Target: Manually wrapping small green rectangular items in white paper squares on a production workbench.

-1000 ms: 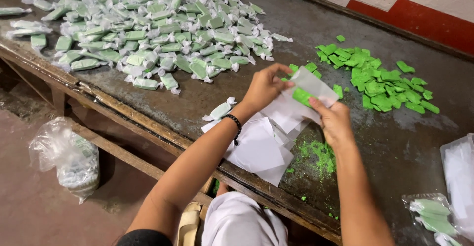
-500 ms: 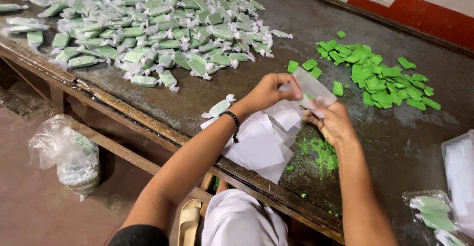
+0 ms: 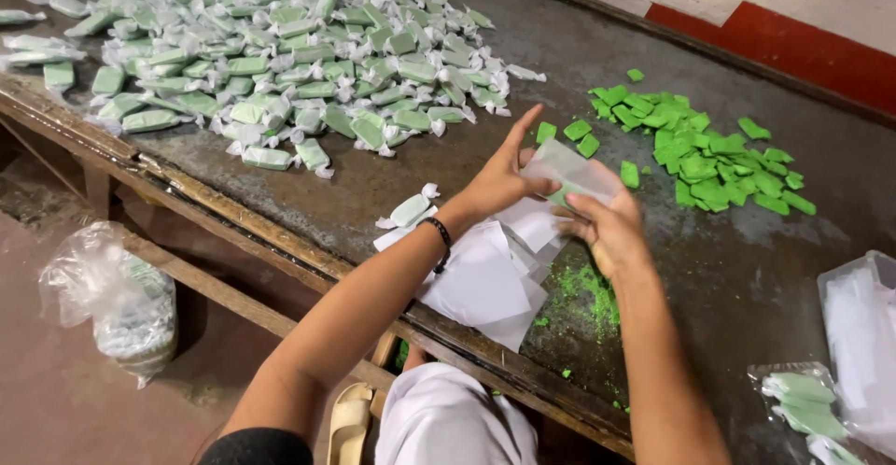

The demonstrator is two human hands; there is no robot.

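wrapper sheet (image 3: 574, 168), long axis left-right, both hands

Both forearms reach forward, the left hand (image 3: 499, 180) with fingers spread and the right hand (image 3: 607, 227) cupped, fingertips meeting.

Pale green sweets in white wrappers (image 3: 280, 63) beside bright green unwrapped pieces (image 3: 709, 152) on a dark grey table (image 3: 579, 54); white paper sheets (image 3: 485, 274), green crumbs (image 3: 588, 288), red-and-cream wall (image 3: 793, 17).
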